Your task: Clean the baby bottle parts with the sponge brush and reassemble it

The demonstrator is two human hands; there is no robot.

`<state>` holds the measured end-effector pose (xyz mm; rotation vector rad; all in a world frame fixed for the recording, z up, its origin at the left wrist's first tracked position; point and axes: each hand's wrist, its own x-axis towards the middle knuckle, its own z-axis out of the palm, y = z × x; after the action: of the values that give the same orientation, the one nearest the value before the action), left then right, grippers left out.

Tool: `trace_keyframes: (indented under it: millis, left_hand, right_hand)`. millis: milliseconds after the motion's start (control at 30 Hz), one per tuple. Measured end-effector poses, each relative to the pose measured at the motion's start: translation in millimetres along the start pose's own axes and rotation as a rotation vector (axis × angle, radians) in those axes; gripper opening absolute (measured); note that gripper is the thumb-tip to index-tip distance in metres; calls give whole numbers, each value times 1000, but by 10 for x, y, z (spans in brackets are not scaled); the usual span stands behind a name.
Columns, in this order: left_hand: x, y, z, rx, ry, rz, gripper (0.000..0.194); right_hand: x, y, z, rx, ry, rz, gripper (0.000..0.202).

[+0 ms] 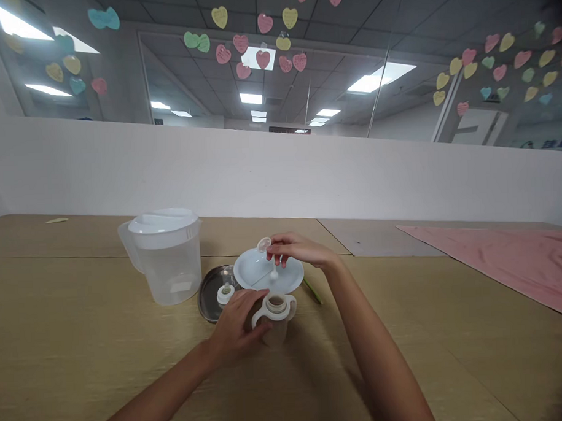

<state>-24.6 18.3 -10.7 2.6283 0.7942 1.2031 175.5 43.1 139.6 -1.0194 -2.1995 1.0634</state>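
My left hand (pixel 239 319) is curled around the side of a baby bottle (pixel 275 330) with two white handles, thumb and fingers at its left handle. The bottle stands upright, its mouth uncovered. Above a white divided plate (pixel 246 270), my right hand (pixel 298 249) has its fingers pinched together. At its fingertips is a clear round piece (pixel 264 243), and a thin white stem with a rounded end (pixel 274 274) hangs below them. Whether these two are joined is hidden by the fingers. A white bottle collar with a clear nipple (pixel 225 293) lies left of the bottle.
Under the collar is a dark metal tray (pixel 206 308). A lidded clear pitcher (pixel 170 263) stands to the left. A thin green stick (pixel 313 291) lies right of the plate. Pink cloth (pixel 504 258) covers the right side, and a white wall (pixel 261 174) rises behind.
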Motion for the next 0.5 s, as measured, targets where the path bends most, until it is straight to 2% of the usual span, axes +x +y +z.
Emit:
trace_keyframes:
  millis: [100, 233, 400, 500]
  left_hand:
    - [2, -1, 1, -2, 0, 0, 44]
    - [6, 9, -10, 4, 2, 6, 44]
    - [10, 11, -13, 16, -9, 6, 46]
    - [17, 11, -12, 20, -18, 18, 45]
  right_hand:
    - [-135, -175, -38, 58, -70, -33, 29]
    - [-231, -283, -50, 103, -169, -57, 29]
    - [-253, -296, -55, 128, -224, -67, 28]
    - [-231, -235, -64, 96, -255, -14, 32]
